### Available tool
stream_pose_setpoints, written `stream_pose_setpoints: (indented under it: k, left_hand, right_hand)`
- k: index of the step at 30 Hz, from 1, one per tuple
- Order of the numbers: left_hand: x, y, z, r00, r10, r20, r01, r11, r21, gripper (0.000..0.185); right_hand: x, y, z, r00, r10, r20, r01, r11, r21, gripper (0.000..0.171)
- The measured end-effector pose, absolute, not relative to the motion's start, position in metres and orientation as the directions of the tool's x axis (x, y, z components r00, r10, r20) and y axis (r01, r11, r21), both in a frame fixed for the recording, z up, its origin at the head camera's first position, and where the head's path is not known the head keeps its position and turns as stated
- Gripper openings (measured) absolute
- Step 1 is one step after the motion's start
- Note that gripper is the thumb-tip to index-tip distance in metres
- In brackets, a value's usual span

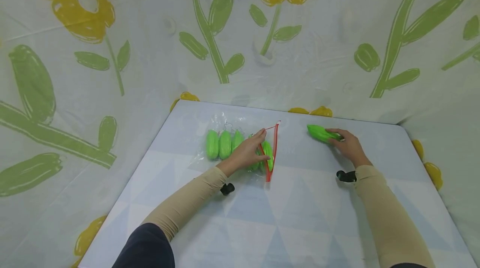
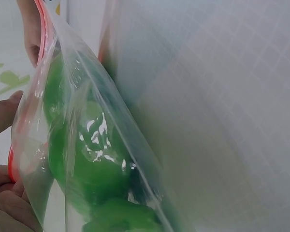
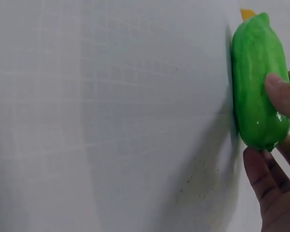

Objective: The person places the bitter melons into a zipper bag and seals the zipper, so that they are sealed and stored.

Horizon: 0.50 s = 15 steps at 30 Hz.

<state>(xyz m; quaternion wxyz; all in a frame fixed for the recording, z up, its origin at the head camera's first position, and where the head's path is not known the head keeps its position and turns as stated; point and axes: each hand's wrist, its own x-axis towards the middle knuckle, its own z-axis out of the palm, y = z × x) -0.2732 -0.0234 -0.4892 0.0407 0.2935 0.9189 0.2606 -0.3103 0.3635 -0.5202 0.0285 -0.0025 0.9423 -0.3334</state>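
My right hand (image 1: 346, 145) grips a glossy green gourd-shaped piece (image 1: 319, 133), perhaps a fake fruit, at the right back of the table. In the right wrist view the thumb lies along the side of this green piece (image 3: 260, 82) and fingertips touch its near end. A clear zip bag (image 1: 197, 160) lies to its left, its red-edged mouth (image 1: 275, 147) spread apart and facing right. Several like green pieces (image 1: 225, 145) lie inside it. My left hand (image 1: 243, 154) holds the bag at its mouth, hiding part of the contents. In the left wrist view fingers (image 2: 7, 200) curl beside the red edge.
The white table (image 1: 296, 226) has pale blue triangles. Behind it and at both sides hangs a cloth (image 1: 318, 51) printed with yellow flowers and green leaves. A small black device (image 1: 346, 176) sits at the right wrist and another (image 1: 227, 189) at the left wrist.
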Motion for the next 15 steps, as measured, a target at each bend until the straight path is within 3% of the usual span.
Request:
stream_pose_setpoints:
  k: [5, 15]
  left_hand:
    - [-0.273, -0.023, -0.489, -0.826, 0.559, 0.069, 0.51, 0.692, 0.511, 0.091]
    - [-0.273, -0.022, -0.489, -0.83, 0.553, 0.076, 0.511, 0.696, 0.505, 0.09]
  right_hand:
    - [-0.308, 0.36, -0.521, -0.993, 0.012, -0.117, 0.085, 0.765, -0.638, 0.054]
    - [-0.298, 0.354, -0.52, -0.994, -0.001, -0.112, 0.069, 0.781, -0.621, 0.061]
